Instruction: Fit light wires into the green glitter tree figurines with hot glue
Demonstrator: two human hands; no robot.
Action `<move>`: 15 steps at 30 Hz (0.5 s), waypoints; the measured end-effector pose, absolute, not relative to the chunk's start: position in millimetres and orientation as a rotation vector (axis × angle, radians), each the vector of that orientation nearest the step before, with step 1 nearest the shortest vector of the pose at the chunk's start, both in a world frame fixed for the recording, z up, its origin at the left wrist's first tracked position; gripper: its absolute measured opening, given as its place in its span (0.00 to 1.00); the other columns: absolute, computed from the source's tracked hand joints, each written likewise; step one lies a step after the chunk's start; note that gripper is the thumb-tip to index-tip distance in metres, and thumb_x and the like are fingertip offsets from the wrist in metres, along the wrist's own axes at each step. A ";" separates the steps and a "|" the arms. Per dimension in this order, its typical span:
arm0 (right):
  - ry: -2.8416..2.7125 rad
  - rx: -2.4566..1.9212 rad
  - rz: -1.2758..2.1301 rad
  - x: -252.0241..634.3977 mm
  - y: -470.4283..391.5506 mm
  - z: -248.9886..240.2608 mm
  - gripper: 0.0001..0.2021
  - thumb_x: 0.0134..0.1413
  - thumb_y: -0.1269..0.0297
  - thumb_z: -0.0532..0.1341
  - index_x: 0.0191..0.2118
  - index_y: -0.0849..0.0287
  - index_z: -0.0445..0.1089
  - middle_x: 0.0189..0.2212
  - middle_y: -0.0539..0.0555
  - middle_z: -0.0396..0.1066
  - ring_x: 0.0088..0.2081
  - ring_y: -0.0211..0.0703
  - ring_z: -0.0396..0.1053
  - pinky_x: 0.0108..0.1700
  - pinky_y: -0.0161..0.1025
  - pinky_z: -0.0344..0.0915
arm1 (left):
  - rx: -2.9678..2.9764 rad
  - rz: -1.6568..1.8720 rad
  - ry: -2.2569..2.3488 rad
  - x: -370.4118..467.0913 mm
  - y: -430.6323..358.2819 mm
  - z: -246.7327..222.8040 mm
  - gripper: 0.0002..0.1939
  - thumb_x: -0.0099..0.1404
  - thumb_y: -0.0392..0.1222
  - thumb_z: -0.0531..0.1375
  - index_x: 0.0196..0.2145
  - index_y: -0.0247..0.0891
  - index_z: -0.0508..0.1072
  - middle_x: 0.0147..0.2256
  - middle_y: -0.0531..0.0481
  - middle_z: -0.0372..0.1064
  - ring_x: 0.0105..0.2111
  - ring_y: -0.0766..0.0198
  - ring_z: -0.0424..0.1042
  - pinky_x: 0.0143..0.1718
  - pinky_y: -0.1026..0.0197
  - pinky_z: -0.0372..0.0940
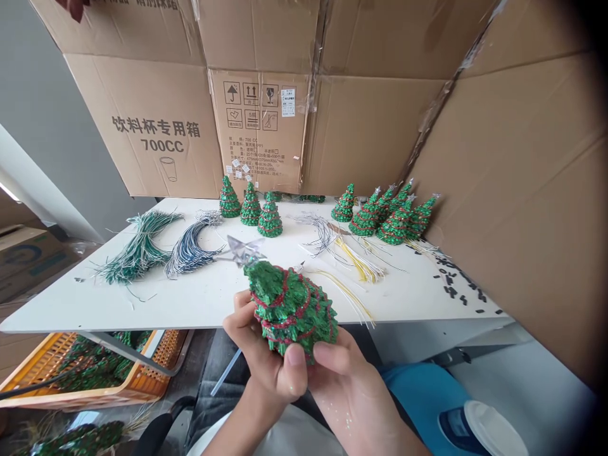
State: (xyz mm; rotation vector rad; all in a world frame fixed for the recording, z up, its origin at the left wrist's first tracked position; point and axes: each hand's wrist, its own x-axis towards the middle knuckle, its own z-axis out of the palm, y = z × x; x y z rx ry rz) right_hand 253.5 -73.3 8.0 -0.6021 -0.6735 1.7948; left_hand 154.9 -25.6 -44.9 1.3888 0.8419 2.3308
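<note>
The toy tree [297, 310] is in both of the person's hands, held up over the near edge of the white table [190, 304], leaning with its tip toward the far left and its base toward the near right; a clear star [244, 249] shows at the tip; from where I stand, the left hand [266, 358] grips the left side, fingers curled behind and thumb pressed near the base, while the right hand [349, 370] cups the base from the right, its thumb laid against it, so both sets of fingers are closed around the tree, though I cannot tell how the hidden fingertips sit; beyond, three more trees [250, 206] stand left of centre at the far side, and a group of trees [394, 223] stands at the far right; on the left lie a green-and-white wire bundle [141, 244] and, just to its right, a blue-and-white wire bundle [189, 250]; yellow wires [357, 258] lie right of the middle, and black bits [450, 291] are scattered toward the right edge; cardboard [375, 133] rises behind; below the table at left is an orange basket [102, 398]; at the near right, a cup [494, 427].
</note>
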 end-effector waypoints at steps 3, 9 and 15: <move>-0.625 -0.604 1.807 254.2 -72.5 7.0 0.10 0.54 0.58 0.80 0.42 0.53 0.89 0.45 0.52 0.88 0.49 0.51 0.80 0.54 0.42 0.76 | 1.600 2.390 0.792 151.3 -16.8 -51.0 0.22 0.74 0.60 0.65 0.60 0.55 0.69 0.50 0.44 0.68 0.47 0.46 0.70 0.47 0.46 0.67; -0.636 -0.629 1.807 253.8 -71.6 2.7 0.15 0.55 0.57 0.80 0.47 0.55 0.89 0.48 0.54 0.88 0.50 0.52 0.79 0.55 0.42 0.75 | 1.640 2.360 0.843 147.8 -13.8 -54.9 0.23 0.75 0.61 0.64 0.62 0.56 0.68 0.49 0.42 0.68 0.46 0.43 0.70 0.43 0.43 0.66; -0.650 -0.703 1.746 251.0 -75.0 0.9 0.13 0.55 0.54 0.81 0.41 0.55 0.86 0.41 0.54 0.86 0.42 0.52 0.79 0.48 0.45 0.75 | 1.627 2.308 0.881 148.5 -19.4 -54.3 0.20 0.80 0.61 0.61 0.60 0.52 0.66 0.48 0.45 0.66 0.47 0.47 0.71 0.44 0.46 0.68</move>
